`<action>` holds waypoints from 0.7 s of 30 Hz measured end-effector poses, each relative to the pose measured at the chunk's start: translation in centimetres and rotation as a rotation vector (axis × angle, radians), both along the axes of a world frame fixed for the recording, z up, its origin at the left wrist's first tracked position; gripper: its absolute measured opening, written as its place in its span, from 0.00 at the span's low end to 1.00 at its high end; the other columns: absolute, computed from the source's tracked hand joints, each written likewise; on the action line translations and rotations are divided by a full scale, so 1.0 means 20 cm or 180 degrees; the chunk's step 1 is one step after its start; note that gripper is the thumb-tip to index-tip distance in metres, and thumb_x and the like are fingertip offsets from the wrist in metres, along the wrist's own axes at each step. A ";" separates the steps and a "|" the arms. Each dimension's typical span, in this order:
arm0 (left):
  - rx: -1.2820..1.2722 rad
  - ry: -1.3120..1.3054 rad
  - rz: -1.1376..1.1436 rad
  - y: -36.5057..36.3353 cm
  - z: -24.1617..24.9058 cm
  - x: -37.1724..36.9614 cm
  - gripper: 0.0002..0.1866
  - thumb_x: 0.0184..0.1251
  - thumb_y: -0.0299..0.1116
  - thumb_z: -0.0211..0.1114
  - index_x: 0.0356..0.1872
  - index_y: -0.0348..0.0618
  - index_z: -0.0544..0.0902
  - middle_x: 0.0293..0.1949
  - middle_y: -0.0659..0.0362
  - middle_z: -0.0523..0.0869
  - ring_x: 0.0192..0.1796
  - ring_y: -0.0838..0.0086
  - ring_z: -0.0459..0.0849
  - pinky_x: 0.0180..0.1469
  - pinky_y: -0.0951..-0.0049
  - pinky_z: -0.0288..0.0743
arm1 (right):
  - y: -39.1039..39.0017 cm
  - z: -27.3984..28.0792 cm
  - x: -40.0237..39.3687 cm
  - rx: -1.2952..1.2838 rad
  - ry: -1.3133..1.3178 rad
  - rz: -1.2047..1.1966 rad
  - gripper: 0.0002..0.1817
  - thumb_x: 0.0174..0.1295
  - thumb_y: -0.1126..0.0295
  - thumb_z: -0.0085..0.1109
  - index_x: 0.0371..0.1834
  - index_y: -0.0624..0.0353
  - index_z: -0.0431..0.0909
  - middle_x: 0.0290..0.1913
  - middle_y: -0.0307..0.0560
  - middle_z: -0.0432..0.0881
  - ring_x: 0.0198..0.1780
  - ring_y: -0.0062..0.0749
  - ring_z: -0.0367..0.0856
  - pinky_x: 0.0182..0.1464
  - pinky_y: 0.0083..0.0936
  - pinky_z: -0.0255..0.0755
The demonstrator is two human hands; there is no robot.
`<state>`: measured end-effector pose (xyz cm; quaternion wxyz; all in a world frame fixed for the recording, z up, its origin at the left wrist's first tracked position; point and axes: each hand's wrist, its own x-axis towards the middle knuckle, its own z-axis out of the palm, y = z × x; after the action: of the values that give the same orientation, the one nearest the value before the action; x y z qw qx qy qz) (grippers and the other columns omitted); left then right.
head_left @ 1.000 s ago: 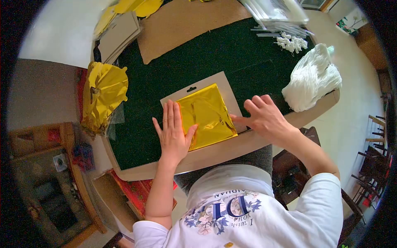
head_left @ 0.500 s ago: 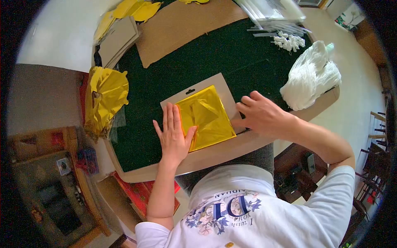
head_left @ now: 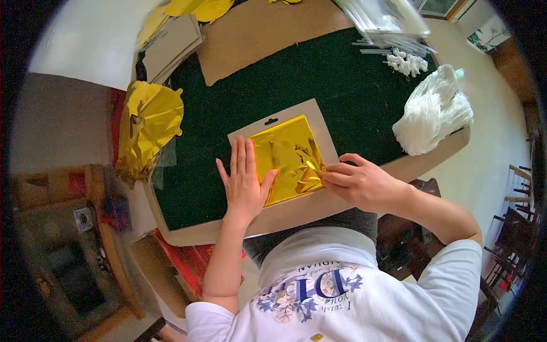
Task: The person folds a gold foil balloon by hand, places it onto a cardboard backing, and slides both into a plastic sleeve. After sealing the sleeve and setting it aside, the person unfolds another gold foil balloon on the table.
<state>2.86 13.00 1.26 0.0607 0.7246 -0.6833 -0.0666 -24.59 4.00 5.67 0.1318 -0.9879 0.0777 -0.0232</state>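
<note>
A folded square of shiny gold foil (head_left: 288,151) lies on a pale card (head_left: 305,111) with a hang hole near its far edge. My left hand (head_left: 245,182) rests flat along the foil's left side, fingers stretched and thumb on the foil. At the right side, my right hand (head_left: 362,181) has its fingers closed in a pinch on the foil's edge. The foil puckers and creases beside those fingertips. The lower part of the card is hidden by the foil and my hands.
Crumpled gold foil pieces (head_left: 149,122) hang at the table's left edge. Stacked cards (head_left: 170,54) and a brown cardboard sheet (head_left: 256,43) lie at the back. To the right are white strands (head_left: 433,114), thin clear sticks (head_left: 393,45), small white pieces (head_left: 407,62) and clear plastic packets (head_left: 387,20).
My right hand has closed on the foil's right edge, and the foil there is now creased. My left hand keeps its flat hold. The whole view has shifted slightly.
</note>
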 end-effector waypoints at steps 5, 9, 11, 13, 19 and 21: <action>-0.0001 0.0026 0.0027 0.00 0.00 0.00 0.43 0.70 0.53 0.55 0.76 0.42 0.47 0.78 0.51 0.47 0.79 0.60 0.44 0.74 0.39 0.32 | -0.07 0.02 0.10 0.0106 -0.0444 -0.0496 0.21 0.54 0.67 0.57 0.52 0.63 0.79 0.59 0.49 0.75 0.65 0.38 0.69 0.68 0.39 0.60; 0.0017 -0.0025 0.0031 0.00 0.00 0.00 0.43 0.70 0.53 0.54 0.76 0.42 0.48 0.78 0.52 0.47 0.79 0.60 0.45 0.74 0.40 0.31 | -0.13 -0.10 0.29 -0.0315 -0.0530 -0.1184 0.26 0.58 0.68 0.52 0.61 0.65 0.72 0.68 0.54 0.67 0.73 0.42 0.59 0.74 0.44 0.51; 0.0002 0.0000 0.0040 0.00 0.00 0.00 0.42 0.70 0.53 0.55 0.76 0.42 0.48 0.78 0.52 0.48 0.79 0.60 0.45 0.74 0.39 0.31 | -0.13 -0.22 0.32 -0.0677 -0.0245 -0.1317 0.26 0.58 0.68 0.51 0.62 0.65 0.71 0.69 0.54 0.66 0.73 0.42 0.59 0.75 0.45 0.50; 0.0002 0.0029 0.0048 0.00 0.00 0.00 0.42 0.69 0.53 0.55 0.76 0.42 0.48 0.78 0.51 0.48 0.79 0.60 0.45 0.74 0.39 0.31 | -0.13 -0.24 0.31 -0.0630 -0.0259 -0.1309 0.26 0.60 0.67 0.50 0.62 0.65 0.71 0.70 0.54 0.65 0.74 0.42 0.58 0.75 0.46 0.49; 0.0024 0.0061 0.0060 -0.01 0.02 -0.01 0.43 0.68 0.52 0.57 0.76 0.41 0.49 0.78 0.51 0.49 0.79 0.60 0.46 0.74 0.39 0.32 | -0.19 -0.17 0.29 -0.0368 -0.0666 -0.1274 0.19 0.59 0.70 0.54 0.54 0.60 0.77 0.64 0.53 0.72 0.68 0.44 0.66 0.70 0.47 0.57; 0.0045 0.0079 0.0062 -0.01 0.02 -0.01 0.44 0.68 0.52 0.57 0.76 0.41 0.48 0.78 0.51 0.48 0.79 0.60 0.45 0.74 0.39 0.31 | -0.31 -0.09 0.25 0.0091 -0.1173 -0.1491 0.14 0.59 0.73 0.56 0.48 0.60 0.79 0.56 0.53 0.78 0.62 0.45 0.73 0.64 0.44 0.65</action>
<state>2.71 12.90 1.65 0.0646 0.7307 -0.6749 -0.0799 -19.52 -2.16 3.97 0.1488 -0.9203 0.2787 -0.2309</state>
